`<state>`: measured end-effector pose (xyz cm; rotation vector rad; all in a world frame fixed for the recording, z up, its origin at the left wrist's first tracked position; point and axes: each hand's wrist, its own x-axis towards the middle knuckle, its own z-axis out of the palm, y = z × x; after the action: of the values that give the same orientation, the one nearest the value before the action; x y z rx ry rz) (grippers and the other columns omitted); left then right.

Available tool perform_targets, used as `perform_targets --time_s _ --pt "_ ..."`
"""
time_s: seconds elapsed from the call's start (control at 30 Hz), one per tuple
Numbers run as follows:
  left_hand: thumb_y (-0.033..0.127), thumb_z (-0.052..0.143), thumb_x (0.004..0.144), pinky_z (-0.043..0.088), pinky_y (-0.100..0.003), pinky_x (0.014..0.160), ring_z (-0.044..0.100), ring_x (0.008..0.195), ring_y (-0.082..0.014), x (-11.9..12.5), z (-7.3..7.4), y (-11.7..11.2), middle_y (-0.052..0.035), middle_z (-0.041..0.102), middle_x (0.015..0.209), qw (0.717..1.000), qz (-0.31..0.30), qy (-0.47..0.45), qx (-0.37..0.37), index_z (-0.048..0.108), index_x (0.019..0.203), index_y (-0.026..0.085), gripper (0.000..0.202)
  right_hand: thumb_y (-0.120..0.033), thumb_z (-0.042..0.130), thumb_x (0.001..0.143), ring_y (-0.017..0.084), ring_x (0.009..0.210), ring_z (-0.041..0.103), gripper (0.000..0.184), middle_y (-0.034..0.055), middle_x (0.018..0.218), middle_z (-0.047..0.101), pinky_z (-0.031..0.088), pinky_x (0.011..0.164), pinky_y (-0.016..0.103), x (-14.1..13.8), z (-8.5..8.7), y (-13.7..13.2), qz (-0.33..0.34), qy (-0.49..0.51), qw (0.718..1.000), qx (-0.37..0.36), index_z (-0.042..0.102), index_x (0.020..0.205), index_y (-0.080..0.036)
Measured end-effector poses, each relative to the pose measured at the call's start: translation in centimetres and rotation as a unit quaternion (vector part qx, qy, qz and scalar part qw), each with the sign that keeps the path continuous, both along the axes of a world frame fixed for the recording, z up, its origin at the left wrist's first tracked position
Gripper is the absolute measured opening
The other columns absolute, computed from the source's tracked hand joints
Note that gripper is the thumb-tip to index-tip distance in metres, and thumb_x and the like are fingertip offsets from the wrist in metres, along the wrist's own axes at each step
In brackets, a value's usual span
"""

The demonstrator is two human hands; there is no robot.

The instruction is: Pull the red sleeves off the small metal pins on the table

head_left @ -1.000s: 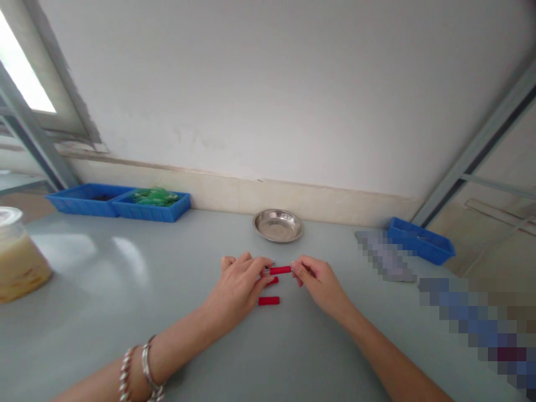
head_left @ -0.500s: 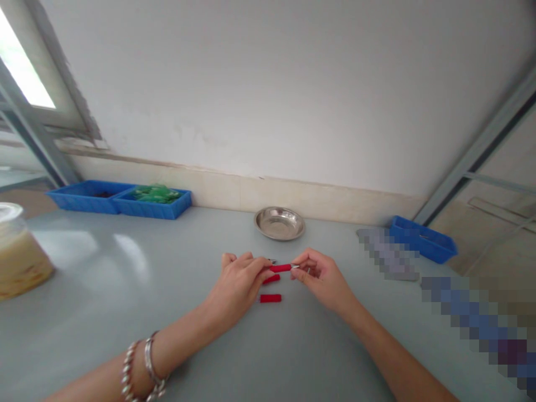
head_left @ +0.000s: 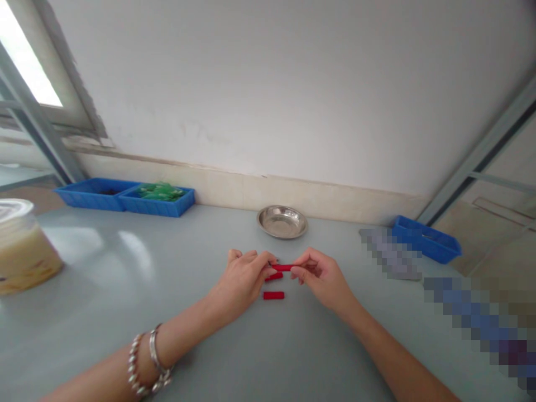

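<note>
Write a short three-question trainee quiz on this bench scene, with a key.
1. True or false: the left hand and the right hand both pinch the same red piece.
2. How many red pieces lie loose on the table below the held one?
A. none B. two C. five
3. Fill in: the steel dish stands behind the hands, near the ____.

Key:
1. True; each hand pinches one end.
2. B; one lies just under the held piece and partly hidden by the left hand, another nearer the person.
3. wall.
</note>
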<state>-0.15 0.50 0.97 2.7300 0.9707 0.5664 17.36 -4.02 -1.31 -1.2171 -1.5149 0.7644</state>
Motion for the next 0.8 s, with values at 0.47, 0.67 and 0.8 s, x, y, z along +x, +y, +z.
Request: perform_targets --time_s 0.47,0.67,0.8 --pt "0.042 0.043 0.076 0.03 -0.022 0.056 0.039 0.058 -0.0111 -0.8 0.7 1.4 0.002 0.047 0.059 0.91 -0.039 -0.096 -0.401 0.053 0.069 0.013 0.032 -0.015 0.052 0.075 0.011 0.065 0.055 0.008 0.0018 0.068 0.06 0.043 0.062 0.023 -0.1 1.0 -0.8 0.011 -0.115 0.972 0.205 0.056 0.068 -0.017" --pt "0.048 0.047 0.074 0.026 -0.023 0.054 0.034 0.054 -0.0095 -1.6 1.5 1.9 0.0022 0.043 0.055 0.824 -0.104 -0.099 -0.548 0.046 0.056 0.013 0.039 -0.017 0.054 0.073 0.012 0.068 0.058 0.006 0.0025 0.071 0.063 0.046 0.064 0.024 -0.3 1.3 -1.0 0.029 -0.088 0.975 0.203 0.058 0.069 -0.018" --pt "0.046 0.054 0.071 0.022 -0.022 0.049 0.03 0.051 -0.0083 -1.9 1.9 2.1 0.0034 0.039 0.051 0.777 -0.099 -0.099 -0.614 0.044 0.054 0.013 0.038 -0.019 0.051 0.075 0.013 0.069 0.059 0.011 0.0024 0.072 0.064 0.046 0.065 0.026 -0.5 1.5 -1.2 0.038 -0.104 0.978 0.178 0.06 0.068 -0.02"
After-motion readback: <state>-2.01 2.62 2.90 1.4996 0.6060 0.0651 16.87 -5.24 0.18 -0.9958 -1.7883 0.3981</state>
